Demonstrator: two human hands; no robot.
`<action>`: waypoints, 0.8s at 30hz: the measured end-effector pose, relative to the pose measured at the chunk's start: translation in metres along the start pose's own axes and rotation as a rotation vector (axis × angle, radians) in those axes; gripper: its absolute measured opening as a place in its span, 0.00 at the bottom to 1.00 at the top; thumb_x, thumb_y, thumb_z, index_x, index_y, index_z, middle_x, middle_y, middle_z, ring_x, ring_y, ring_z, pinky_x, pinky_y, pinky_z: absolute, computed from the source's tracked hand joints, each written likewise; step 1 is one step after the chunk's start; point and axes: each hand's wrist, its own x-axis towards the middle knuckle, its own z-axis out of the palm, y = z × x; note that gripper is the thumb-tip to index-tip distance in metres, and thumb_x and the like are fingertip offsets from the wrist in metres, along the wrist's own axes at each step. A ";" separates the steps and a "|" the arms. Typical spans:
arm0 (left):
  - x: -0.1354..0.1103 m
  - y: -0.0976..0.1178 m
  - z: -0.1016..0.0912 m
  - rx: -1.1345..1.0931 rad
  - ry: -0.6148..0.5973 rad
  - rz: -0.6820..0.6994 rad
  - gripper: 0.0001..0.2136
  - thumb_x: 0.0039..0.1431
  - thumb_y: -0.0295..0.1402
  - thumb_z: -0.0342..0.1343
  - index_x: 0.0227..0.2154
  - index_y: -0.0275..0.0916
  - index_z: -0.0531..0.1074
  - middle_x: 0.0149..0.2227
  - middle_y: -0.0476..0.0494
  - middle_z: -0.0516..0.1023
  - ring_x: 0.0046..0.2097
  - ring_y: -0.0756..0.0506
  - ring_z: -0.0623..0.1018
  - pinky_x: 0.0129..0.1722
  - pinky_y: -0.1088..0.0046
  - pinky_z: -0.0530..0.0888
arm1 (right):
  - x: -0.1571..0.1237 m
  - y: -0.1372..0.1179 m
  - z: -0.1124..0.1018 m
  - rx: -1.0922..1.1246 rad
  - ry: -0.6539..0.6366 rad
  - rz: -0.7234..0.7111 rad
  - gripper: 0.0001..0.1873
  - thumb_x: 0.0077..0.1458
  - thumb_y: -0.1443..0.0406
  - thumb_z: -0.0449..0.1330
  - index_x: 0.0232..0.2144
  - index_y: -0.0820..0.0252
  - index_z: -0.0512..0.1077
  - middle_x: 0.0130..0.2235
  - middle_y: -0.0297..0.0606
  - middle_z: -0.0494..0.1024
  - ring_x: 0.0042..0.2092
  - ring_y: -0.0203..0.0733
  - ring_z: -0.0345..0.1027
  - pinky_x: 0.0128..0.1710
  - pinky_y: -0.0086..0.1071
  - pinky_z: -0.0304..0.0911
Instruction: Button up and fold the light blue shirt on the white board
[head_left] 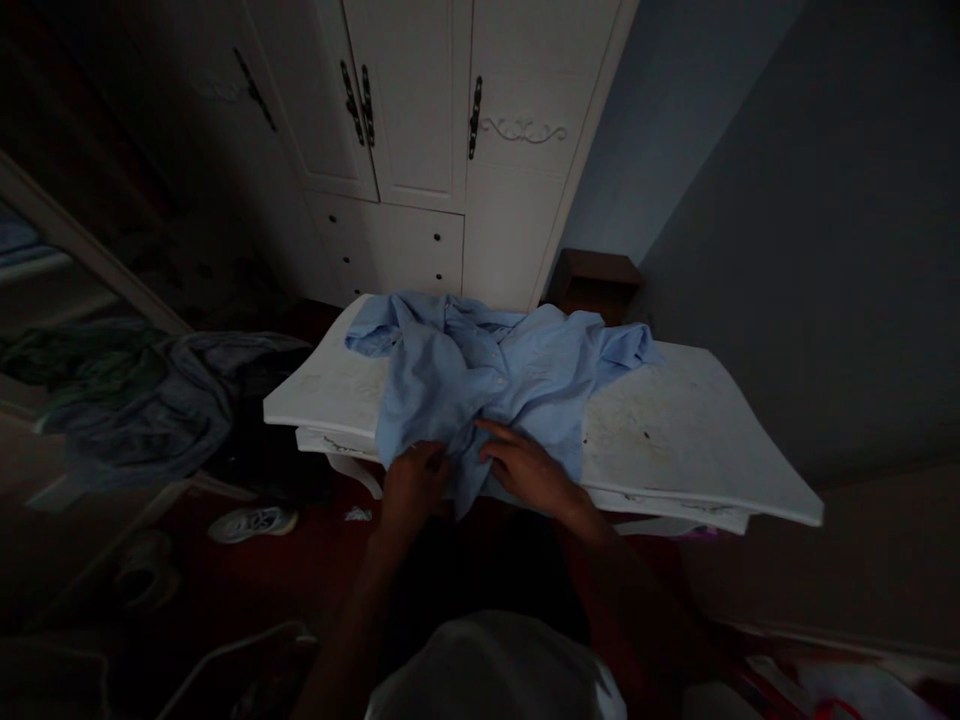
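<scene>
One creased light-blue shirt (487, 385), short-sleeved, with small pale buttons (501, 380).

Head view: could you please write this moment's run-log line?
blue shirt: rumpled, spread on white table | left hand: at lower front | right hand: over lower front

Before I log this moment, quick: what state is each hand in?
Left hand: curled at the blue shirt; whether it grips cannot be told.
Right hand: loosely bent over the shirt; grip cannot be told either.

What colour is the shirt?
Light blue shirt, plain; seen in the head view.
</scene>
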 end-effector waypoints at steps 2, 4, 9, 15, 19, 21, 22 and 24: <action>-0.003 0.004 -0.002 -0.022 0.098 0.002 0.09 0.55 0.28 0.55 0.36 0.39 0.78 0.34 0.44 0.80 0.36 0.44 0.79 0.39 0.67 0.74 | -0.004 0.003 -0.010 0.039 0.101 0.041 0.19 0.50 0.79 0.52 0.37 0.56 0.76 0.59 0.40 0.70 0.57 0.44 0.68 0.56 0.42 0.64; -0.008 0.011 -0.001 -0.033 0.244 0.036 0.09 0.55 0.27 0.54 0.35 0.39 0.79 0.33 0.43 0.79 0.36 0.44 0.78 0.40 0.67 0.73 | -0.011 0.004 -0.024 0.109 0.244 0.080 0.19 0.48 0.79 0.51 0.35 0.55 0.75 0.55 0.39 0.73 0.54 0.42 0.69 0.53 0.40 0.66; -0.020 0.045 0.023 0.012 0.220 0.198 0.09 0.55 0.26 0.55 0.33 0.41 0.80 0.32 0.40 0.76 0.39 0.40 0.74 0.41 0.61 0.71 | -0.029 -0.003 -0.046 0.145 0.615 0.230 0.16 0.51 0.74 0.53 0.36 0.54 0.76 0.46 0.39 0.72 0.45 0.43 0.69 0.42 0.35 0.67; -0.043 0.043 0.049 -0.278 -0.076 0.188 0.08 0.55 0.28 0.56 0.36 0.40 0.78 0.39 0.40 0.78 0.44 0.41 0.75 0.46 0.61 0.73 | -0.045 -0.009 -0.020 0.305 0.321 0.291 0.14 0.60 0.65 0.53 0.42 0.53 0.78 0.39 0.38 0.77 0.42 0.42 0.71 0.46 0.37 0.67; -0.051 0.013 0.042 -0.387 0.036 -0.033 0.09 0.58 0.33 0.53 0.39 0.40 0.76 0.39 0.41 0.78 0.40 0.43 0.77 0.42 0.64 0.75 | -0.065 -0.008 0.008 0.434 0.286 0.425 0.18 0.62 0.59 0.53 0.51 0.53 0.74 0.51 0.42 0.77 0.53 0.47 0.70 0.55 0.43 0.63; -0.051 0.005 0.041 -0.407 0.066 -0.113 0.10 0.58 0.35 0.53 0.40 0.40 0.75 0.40 0.42 0.79 0.39 0.43 0.78 0.40 0.65 0.75 | -0.075 -0.008 0.022 0.519 0.293 0.492 0.20 0.63 0.55 0.53 0.53 0.53 0.72 0.51 0.43 0.76 0.51 0.47 0.71 0.53 0.42 0.65; -0.051 0.004 0.042 -0.423 0.067 -0.132 0.11 0.58 0.35 0.54 0.42 0.40 0.74 0.41 0.42 0.79 0.39 0.44 0.78 0.39 0.66 0.74 | -0.078 -0.009 0.028 0.561 0.304 0.518 0.21 0.62 0.54 0.53 0.53 0.54 0.71 0.50 0.43 0.77 0.49 0.46 0.72 0.51 0.42 0.66; -0.049 0.005 0.048 -0.460 0.046 -0.150 0.12 0.58 0.35 0.54 0.44 0.40 0.72 0.42 0.42 0.79 0.40 0.44 0.78 0.38 0.67 0.74 | -0.081 -0.009 0.036 0.624 0.365 0.565 0.21 0.60 0.52 0.56 0.50 0.55 0.72 0.45 0.42 0.78 0.43 0.45 0.74 0.44 0.39 0.69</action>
